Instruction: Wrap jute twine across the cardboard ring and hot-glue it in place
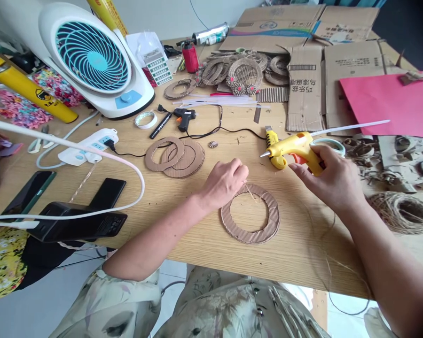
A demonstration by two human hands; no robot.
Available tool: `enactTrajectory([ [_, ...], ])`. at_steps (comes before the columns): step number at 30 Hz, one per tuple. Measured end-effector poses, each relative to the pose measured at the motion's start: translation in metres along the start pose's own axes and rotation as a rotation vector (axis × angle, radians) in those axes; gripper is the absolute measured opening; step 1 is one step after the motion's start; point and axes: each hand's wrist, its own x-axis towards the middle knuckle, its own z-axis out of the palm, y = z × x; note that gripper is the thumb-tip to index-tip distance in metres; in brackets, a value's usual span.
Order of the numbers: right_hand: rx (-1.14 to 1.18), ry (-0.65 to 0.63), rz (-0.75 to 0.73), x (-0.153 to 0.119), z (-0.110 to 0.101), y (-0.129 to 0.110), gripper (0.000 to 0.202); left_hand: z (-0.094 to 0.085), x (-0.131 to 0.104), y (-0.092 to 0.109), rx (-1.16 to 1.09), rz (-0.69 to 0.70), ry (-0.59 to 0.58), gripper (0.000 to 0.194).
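Pinching, seemingly, a thin strand (251, 191) in the closed fingertips of the left hand (227, 183), at the upper edge of a cardboard ring (273, 220) laid flat on the tabletop (197, 230). Gripping a yellow glue gun (298, 143) in the right hand (338, 178), with fingers curled round it and nozzle (266, 153) pointing left. Could scorch the left hand, if hot, by swinging the nozzle close; could tug the strand, if joined to the twine ball (387, 211), by catching slack on the right forearm (377, 234). Farther out: a tilted yellow flask (38, 93) and small red bottle (190, 58), both opaque, contents impossible to tell
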Motion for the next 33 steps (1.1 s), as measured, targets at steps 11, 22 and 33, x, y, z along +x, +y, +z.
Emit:
enactTrajectory([
  [11, -0.058, -0.018, -0.018, 0.001, 0.0, -0.002, 0.06, -0.009, -0.001, 0.024, 0.292, -0.14, -0.146, 0.023],
  [22, 0.004, -0.006, -0.048, -0.002, 0.002, -0.002, 0.055, -0.009, -0.001, 0.016, 0.09, -0.278, -0.207, 0.02],
  [33, 0.019, 0.005, -0.055, -0.001, 0.003, 0.002, 0.057, -0.002, 0.004, -0.005, -0.015, -0.207, -0.06, 0.019],
])
